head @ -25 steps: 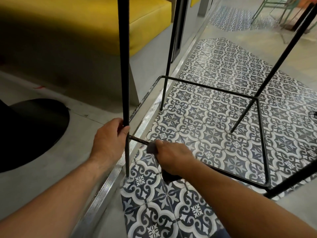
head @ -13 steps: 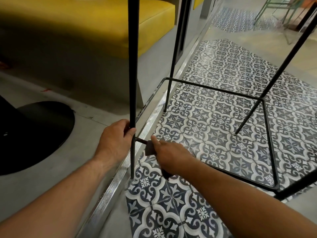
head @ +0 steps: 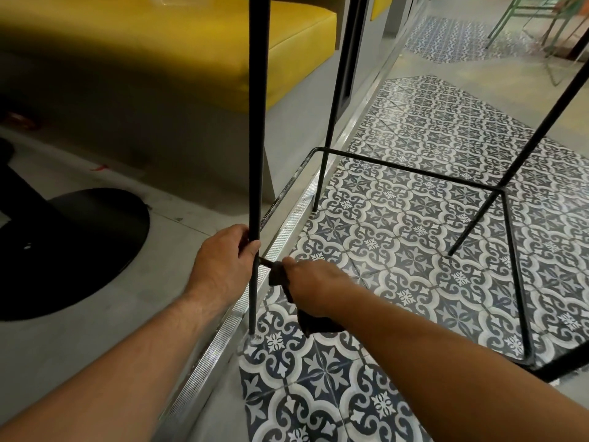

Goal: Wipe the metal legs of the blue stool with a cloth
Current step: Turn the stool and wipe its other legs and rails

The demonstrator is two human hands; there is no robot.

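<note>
Since the earlier frame the right hand (head: 314,290) had slid the dark cloth (head: 315,323) left along the near footrest bar (head: 264,261), ending just beside the near-left leg (head: 257,122). Its fingers were curled, clamping the cloth around the bar, and a fold hung below the hand. The left hand (head: 223,266) gripped that upright black leg, fingers wrapped round it just above the joint. The leg's foot rested on patterned tiles (head: 398,250). A yellow bench cushion (head: 159,43) lay far left, and a black round table base (head: 79,244) sat left.

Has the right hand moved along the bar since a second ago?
Yes: the right hand slid the cloth along the foot bar toward the near leg.
</note>
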